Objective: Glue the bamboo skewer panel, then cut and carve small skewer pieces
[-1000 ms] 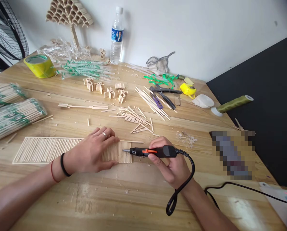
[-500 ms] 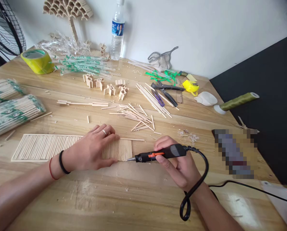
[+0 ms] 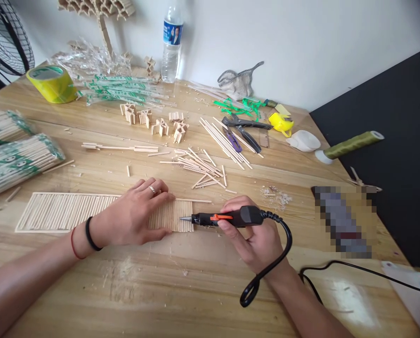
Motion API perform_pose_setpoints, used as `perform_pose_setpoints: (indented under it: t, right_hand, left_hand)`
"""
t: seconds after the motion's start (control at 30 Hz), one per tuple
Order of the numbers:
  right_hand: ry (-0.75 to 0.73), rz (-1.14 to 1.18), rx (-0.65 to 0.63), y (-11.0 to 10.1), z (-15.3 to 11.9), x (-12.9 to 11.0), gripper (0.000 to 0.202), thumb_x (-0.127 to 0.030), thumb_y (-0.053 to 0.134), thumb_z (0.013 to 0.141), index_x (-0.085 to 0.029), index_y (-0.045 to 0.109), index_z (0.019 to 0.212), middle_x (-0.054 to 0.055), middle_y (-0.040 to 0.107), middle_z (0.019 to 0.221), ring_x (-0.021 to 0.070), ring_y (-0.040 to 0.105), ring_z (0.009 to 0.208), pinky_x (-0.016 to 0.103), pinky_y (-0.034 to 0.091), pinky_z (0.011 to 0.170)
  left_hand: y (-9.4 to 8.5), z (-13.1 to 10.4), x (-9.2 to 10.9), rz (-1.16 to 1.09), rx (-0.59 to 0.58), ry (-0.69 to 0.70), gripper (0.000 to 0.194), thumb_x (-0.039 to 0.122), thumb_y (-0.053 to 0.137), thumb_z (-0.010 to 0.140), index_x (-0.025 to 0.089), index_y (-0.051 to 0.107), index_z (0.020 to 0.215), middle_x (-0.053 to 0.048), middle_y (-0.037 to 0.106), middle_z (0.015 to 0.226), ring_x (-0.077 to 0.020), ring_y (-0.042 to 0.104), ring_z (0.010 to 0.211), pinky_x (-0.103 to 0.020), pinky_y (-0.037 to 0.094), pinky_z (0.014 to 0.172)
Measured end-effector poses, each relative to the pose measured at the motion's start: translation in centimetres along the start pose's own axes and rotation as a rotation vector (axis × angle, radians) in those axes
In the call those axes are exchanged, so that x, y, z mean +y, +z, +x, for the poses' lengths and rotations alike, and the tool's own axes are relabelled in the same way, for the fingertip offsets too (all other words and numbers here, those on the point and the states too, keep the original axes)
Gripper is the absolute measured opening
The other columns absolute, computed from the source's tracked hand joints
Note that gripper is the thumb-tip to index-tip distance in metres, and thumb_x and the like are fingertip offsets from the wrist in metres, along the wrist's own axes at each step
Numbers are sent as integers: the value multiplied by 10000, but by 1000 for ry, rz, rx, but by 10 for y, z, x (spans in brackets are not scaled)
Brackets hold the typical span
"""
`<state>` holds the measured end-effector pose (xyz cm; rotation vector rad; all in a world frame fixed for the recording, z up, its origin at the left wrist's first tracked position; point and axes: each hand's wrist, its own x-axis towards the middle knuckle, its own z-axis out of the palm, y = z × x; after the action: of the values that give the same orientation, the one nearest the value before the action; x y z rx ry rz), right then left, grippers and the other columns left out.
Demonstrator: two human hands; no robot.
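Panel (image 3: 69,213) under left hand (image 3: 132,216), tool (image 3: 236,217) in right hand (image 3: 261,244)

The left hand is spread across the panel, thumb by the near edge, fingers by the far one. The panel's longer part lies left of that hand; its other end shows between the hands. The right hand pinches the tool, which points over that end. Loose sticks (image 3: 199,165) lie beyond the hands.

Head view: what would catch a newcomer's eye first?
Probably the black tool with an orange lever, held in the right hand at the right end of the stick panel. The left hand lies across that panel. At the back left, a tree-like stick model stands before the wall.
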<state>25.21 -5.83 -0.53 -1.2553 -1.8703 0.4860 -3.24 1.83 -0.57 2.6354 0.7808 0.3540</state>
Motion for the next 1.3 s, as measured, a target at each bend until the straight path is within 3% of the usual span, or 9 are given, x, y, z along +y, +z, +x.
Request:
perform_pose_setpoints:
  t: [0.17, 0.43, 0.6, 0.83, 1.0, 1.17, 1.3]
  right_hand:
    - [-23, 26, -3, 1, 0, 3, 75, -235, 649, 958, -234, 603, 1018, 21, 632, 931, 181, 639, 892, 306, 519, 800]
    - [-10, 106, -119, -6, 2, 2, 58, -232, 615, 967, -232, 590, 1019, 20, 617, 909, 180, 624, 843, 313, 509, 749]
    - [-22, 82, -58, -3, 0, 3, 102, -216, 652, 953, -240, 595, 1033, 24, 627, 937, 190, 629, 891, 326, 506, 806]
    - [-16, 137, -123, -5, 0, -2, 70, -219, 632, 956, -235, 604, 1018, 22, 623, 908, 186, 629, 846, 321, 508, 766]
    - [-55, 102, -61, -5, 0, -1, 102, -195, 645, 945, -237, 606, 1029, 27, 635, 931, 193, 630, 879, 335, 510, 801]
    - [-41, 110, -114, -3, 1, -2, 66, -211, 627, 953, -232, 610, 1013, 33, 637, 897, 201, 636, 851, 341, 523, 765]
    - [-45, 86, -73, -3, 2, -4, 66, -215, 640, 947, -235, 618, 1006, 42, 652, 901, 214, 648, 857, 351, 528, 770]
  left_hand:
    - [1, 1, 0, 4, 6, 2, 568, 528, 663, 911, 129, 599, 1311, -142, 596, 1202, -308, 570, 1093, -508, 498, 987]
    - [1, 1, -1, 10, -5, -2, 580, 533, 666, 905, 126, 603, 1314, -147, 599, 1206, -315, 570, 1097, -515, 496, 990]
    - [1, 1, 0, 7, 7, 0, 581, 533, 664, 909, 119, 612, 1312, -152, 602, 1205, -318, 576, 1101, -516, 493, 988]
    - [1, 1, 0, 8, 8, 1, 585, 533, 665, 909, 114, 614, 1314, -155, 605, 1207, -320, 582, 1102, -517, 494, 986]
    - [1, 1, 0, 9, 0, -5, 579, 534, 656, 912, 128, 607, 1323, -153, 605, 1217, -317, 578, 1108, -523, 497, 993]
    - [1, 1, 0, 1, 2, -1, 575, 535, 656, 911, 132, 605, 1318, -155, 607, 1213, -318, 580, 1101, -523, 498, 991]
    - [1, 1, 0, -3, 3, -8, 565, 529, 666, 905, 160, 597, 1327, -143, 609, 1211, -312, 580, 1103, -509, 496, 997]
